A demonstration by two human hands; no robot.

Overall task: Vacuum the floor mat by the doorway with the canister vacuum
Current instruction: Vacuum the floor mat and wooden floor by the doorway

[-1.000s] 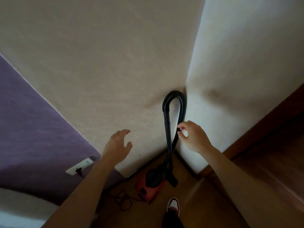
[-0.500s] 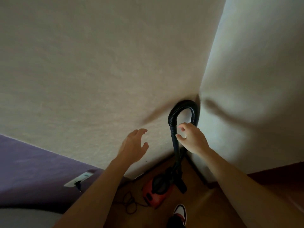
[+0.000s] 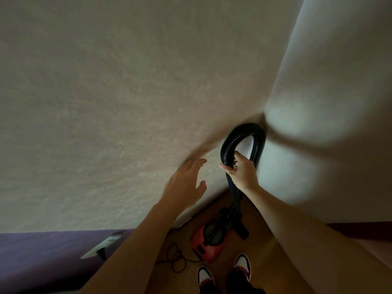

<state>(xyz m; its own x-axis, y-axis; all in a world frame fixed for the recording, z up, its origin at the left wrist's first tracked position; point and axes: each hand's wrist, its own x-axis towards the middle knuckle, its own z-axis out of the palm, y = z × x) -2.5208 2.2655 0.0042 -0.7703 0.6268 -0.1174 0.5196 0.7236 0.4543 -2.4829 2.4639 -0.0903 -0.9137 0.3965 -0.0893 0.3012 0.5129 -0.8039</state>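
A red canister vacuum [image 3: 209, 242] stands on the wooden floor in the corner of two walls. Its black ribbed hose [image 3: 231, 140] rises from the canister and arches over against the corner. My right hand [image 3: 240, 169] grips the hose just below the arch, fingers curled round it. To the left of the hose my left hand [image 3: 186, 183] hovers with its fingers spread, holding nothing. The floor mat is not in view.
A black power cord [image 3: 176, 261] lies coiled on the floor left of the vacuum, leading to a white wall socket [image 3: 102, 247] on the purple wall section. My two shoes [image 3: 222, 272] stand just behind the canister. Beige walls close in ahead and to the right.
My right hand has gone from touching the hose to closing round it. My left hand has moved right, nearer the hose. My view has swung right and closer to the corner.
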